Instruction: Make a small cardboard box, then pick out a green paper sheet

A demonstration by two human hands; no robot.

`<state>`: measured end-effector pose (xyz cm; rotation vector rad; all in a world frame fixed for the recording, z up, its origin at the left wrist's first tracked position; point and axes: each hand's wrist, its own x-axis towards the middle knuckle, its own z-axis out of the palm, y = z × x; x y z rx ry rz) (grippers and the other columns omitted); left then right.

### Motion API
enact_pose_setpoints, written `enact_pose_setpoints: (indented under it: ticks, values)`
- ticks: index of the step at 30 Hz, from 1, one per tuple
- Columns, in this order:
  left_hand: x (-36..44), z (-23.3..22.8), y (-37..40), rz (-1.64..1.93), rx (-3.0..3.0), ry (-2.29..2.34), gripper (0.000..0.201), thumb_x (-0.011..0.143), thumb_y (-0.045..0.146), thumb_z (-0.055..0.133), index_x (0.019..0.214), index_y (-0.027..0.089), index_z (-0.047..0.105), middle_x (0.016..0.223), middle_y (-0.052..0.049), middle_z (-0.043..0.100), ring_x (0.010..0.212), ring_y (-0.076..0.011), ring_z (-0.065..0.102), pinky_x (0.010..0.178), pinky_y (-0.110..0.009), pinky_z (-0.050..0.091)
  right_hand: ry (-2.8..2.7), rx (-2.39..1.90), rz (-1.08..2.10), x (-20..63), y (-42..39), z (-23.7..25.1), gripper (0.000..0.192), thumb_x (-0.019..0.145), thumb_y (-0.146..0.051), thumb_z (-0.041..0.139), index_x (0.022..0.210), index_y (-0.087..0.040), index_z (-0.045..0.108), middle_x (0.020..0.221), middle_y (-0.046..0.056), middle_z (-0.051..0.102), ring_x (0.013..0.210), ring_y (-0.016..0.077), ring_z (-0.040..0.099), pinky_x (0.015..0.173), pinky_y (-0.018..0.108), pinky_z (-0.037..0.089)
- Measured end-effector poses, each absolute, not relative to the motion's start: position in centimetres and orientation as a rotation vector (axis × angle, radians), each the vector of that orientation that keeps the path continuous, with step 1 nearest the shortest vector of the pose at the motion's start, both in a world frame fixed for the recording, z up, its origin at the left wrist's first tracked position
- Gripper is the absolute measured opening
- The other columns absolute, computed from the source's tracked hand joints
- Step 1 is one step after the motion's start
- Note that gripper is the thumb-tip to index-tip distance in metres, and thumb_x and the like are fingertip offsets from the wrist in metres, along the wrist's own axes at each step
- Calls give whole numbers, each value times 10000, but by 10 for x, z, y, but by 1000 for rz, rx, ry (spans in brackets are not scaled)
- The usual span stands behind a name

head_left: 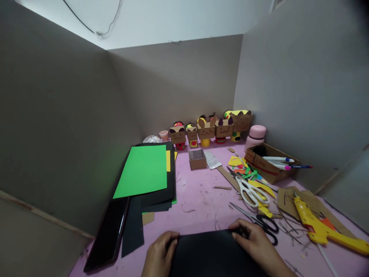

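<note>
A black sheet of paper (207,252) lies low at the front, its lower part cut off by the picture's edge. My left hand (162,250) grips its far left corner between thumb and fingers. At the far right corner my right hand (251,240) pinches the same sheet. Just beyond my right hand are black-handled scissors (266,223), and farther back white-handled scissors (250,192). A black strip of paper (133,231) lies left of my left hand, beside a small brown card piece (148,218).
Green paper (144,169) tops a black stack at left, near a phone (108,234). Cardboard-faced figures (206,130) line the back. A small box (197,159) stands mid-table. At right are a pen box (271,165), pink bottle (256,136), paper scraps and yellow glue gun (319,227).
</note>
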<state>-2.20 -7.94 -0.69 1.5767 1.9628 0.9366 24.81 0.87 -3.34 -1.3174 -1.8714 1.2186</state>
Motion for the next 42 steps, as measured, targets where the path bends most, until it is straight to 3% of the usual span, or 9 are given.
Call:
enact_pose_setpoints:
  ticks: [11, 20, 29, 32, 36, 42]
  values:
    - [-21, -9, -81, 850, 1689, 1989, 207, 820, 296, 490, 869, 207, 670, 877, -43, 738, 850, -199, 686, 770, -288, 533, -1920, -1346, 1181, 247, 9, -31, 227, 706, -288, 479, 809, -158, 633, 675, 34, 626, 629, 198, 540, 595, 301, 389]
    - [-17, -14, -81, 870, 1927, 1949, 212, 835, 245, 450, 821, 208, 659, 783, -53, 717, 730, -197, 684, 668, -291, 547, -1935, -1351, 1160, 247, 9, -27, 244, 674, -284, 490, 798, -142, 644, 664, 38, 605, 590, 188, 493, 573, 302, 357]
    - [-33, -22, -74, 1057, 1316, 1943, 289, 690, 389, 606, 866, 181, 701, 863, -64, 750, 842, -247, 686, 768, -343, 546, -1776, -1336, 1238, 248, 13, -35, 228, 651, -266, 531, 818, -164, 647, 572, -52, 416, 544, 139, 417, 512, 248, 327]
    - [-32, -24, -73, 1139, 1174, 1897, 353, 647, 419, 640, 874, 156, 705, 862, -79, 752, 833, -255, 689, 752, -342, 551, -1736, -1328, 1244, 248, 14, -35, 244, 675, -293, 537, 848, -161, 648, 579, -49, 425, 545, 138, 424, 512, 245, 333]
    - [-28, -18, -74, 1128, 1343, 1940, 262, 661, 394, 631, 821, 208, 721, 867, -54, 754, 856, -250, 684, 802, -348, 537, -1745, -1333, 1224, 247, 13, -34, 206, 672, -283, 562, 818, -177, 661, 622, -23, 527, 572, 149, 451, 544, 260, 345]
    - [-29, -12, -73, 1042, 1357, 1952, 247, 685, 375, 596, 806, 199, 721, 822, -53, 756, 810, -240, 695, 754, -325, 548, -1777, -1329, 1233, 247, 12, -35, 237, 688, -303, 544, 842, -160, 655, 587, -33, 483, 551, 150, 422, 523, 264, 321]
